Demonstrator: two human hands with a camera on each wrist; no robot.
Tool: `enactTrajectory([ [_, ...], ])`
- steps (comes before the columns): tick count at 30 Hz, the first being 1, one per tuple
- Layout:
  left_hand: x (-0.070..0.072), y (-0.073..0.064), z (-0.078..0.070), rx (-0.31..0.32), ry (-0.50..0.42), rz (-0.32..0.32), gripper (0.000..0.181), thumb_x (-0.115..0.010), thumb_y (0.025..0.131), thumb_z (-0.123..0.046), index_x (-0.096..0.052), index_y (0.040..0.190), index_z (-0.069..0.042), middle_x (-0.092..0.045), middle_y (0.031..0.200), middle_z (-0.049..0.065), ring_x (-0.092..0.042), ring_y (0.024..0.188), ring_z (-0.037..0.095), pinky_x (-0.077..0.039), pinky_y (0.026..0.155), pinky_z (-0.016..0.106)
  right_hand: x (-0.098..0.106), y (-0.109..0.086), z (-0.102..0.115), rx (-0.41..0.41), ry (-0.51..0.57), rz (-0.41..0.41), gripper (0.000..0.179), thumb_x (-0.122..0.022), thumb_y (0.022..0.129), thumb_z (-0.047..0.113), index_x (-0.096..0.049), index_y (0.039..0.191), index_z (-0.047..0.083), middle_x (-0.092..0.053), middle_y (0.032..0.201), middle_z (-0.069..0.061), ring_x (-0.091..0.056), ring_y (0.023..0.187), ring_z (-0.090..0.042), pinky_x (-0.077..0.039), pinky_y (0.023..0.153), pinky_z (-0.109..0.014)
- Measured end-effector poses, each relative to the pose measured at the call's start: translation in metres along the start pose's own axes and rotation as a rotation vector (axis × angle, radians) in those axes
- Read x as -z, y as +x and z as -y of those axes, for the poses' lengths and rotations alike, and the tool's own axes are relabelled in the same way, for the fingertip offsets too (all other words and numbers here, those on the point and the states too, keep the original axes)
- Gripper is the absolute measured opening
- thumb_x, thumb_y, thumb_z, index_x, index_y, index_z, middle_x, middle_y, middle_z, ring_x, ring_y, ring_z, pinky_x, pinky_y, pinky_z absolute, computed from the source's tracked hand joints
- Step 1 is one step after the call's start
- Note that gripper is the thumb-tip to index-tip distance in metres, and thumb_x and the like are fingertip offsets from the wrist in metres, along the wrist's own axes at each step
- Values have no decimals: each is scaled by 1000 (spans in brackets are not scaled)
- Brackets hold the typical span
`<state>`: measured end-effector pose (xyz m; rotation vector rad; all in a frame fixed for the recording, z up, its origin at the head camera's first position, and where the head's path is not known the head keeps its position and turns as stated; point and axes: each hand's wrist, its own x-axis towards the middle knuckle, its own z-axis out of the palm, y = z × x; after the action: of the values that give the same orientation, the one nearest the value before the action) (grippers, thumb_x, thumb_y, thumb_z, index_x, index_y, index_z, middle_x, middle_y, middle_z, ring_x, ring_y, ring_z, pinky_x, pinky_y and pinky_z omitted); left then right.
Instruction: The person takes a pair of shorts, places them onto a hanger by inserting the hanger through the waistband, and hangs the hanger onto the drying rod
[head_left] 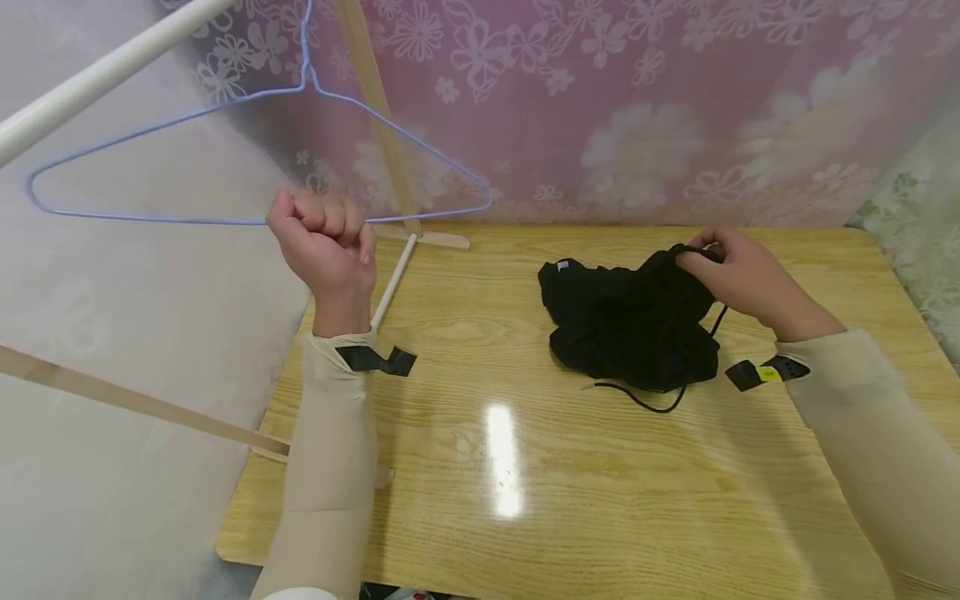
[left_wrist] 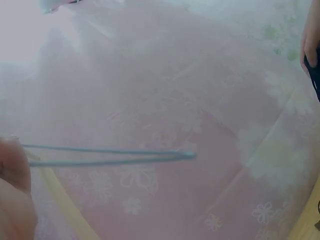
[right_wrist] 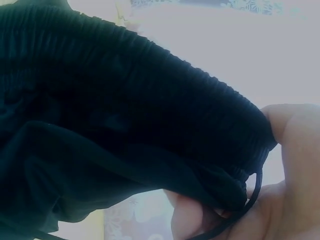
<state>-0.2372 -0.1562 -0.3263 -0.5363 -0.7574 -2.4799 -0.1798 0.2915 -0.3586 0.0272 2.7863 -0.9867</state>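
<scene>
Two hands are occupied. The lower bar of a blue wire hanger (head_left: pixel 187 221) is gripped by the left hand (head_left: pixel 322 246), over the counter's (head_left: pixel 450 358) left side. A black drawstring garment (head_left: pixel 630 321) is bunched toward the counter's far edge, its far right corner pinched by the right hand (head_left: pixel 742 275), well apart from the left. Writing cannot be read on the garment's white tag (head_left: pixel 562 267) or the yellow sticker (head_left: pixel 768 374) at the right wrist.

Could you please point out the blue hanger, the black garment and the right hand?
Blue hanger (head_left: pixel 307 76): head view, on its neck above the shoulders.
Black garment (head_left: pixel 637 323): head view, on its crumpled middle.
Right hand (head_left: pixel 746 275): head view, on the back of the hand.
</scene>
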Motion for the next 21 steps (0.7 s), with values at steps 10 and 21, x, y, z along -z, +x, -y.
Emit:
enactTrajectory([
  [10, -9, 31, -4, -25, -235, 55, 45, -13, 107, -19, -14, 61, -17, -11, 55, -8, -14, 39, 3, -12, 32, 19, 0, -1, -7, -17, -3, 9, 69, -45, 104, 59, -40, 141, 0, -46, 138, -29, -50, 115, -45, -43, 86, -59],
  [21, -27, 40, -15, 10, -352, 186, 43, -6, 104, -21, -8, 61, -16, -8, 56, -7, -13, 40, 2, -13, 31, 18, -3, -2, -13, -32, -1, 25, 70, -46, 105, 58, -40, 143, -1, -44, 143, -29, -48, 122, -46, -42, 92, -63],
])
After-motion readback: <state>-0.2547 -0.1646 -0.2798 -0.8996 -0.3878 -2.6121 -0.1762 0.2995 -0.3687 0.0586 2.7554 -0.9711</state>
